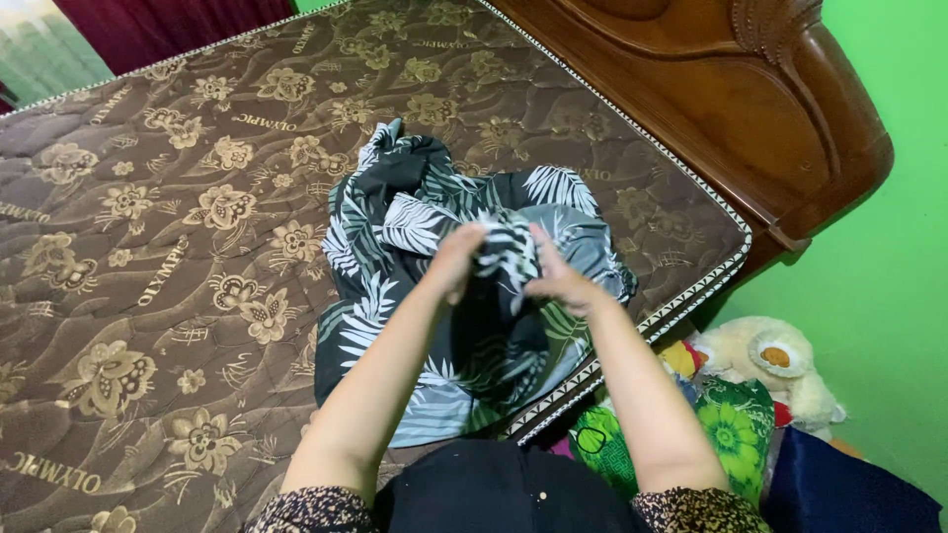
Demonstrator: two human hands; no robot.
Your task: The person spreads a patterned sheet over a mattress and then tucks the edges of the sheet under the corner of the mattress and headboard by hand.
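A dark cloth with white and grey leaf print (415, 217) lies bunched on the near right corner of a brown quilted mattress (148, 257) with gold flowers. My left hand (456, 259) and my right hand (559, 276) are close together above the cloth, and each one pinches a gathered fold of it between the fingers. The fold between my hands is lifted off the mattress. The rest of the cloth spreads below my forearms toward the mattress edge.
A carved wooden headboard (750, 99) stands along the mattress's right end. Beyond the mattress corner lie a cream plush toy (760, 360), green flowered fabric (731, 434) and a dark blue item (839, 489), in front of a green wall (889, 296). A dark red curtain (158, 25) hangs at the top left.
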